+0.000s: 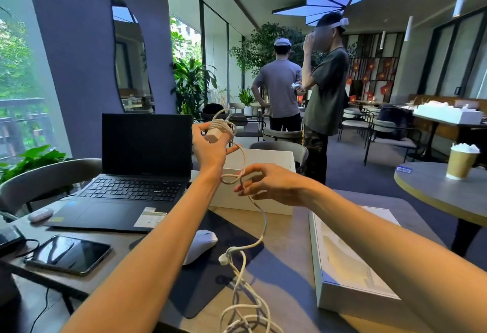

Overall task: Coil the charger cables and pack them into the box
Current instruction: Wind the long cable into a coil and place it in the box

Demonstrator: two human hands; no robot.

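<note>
Left hand (210,151) gripping charger (211,136), cable (224,124) apparently part-wound

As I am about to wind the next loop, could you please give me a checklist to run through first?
1. Left hand grips charger: ok.
2. Right hand pinches cable: ok.
3. Loose cable free of tangles: not ok, it lies heaped at the table edge.
4. Cable clear of mouse: cannot tell, plug lies close beside it.
5. Box behind the hands open for packing: cannot tell.

Matt white cable (259,230), glossy phone (69,254)
</note>
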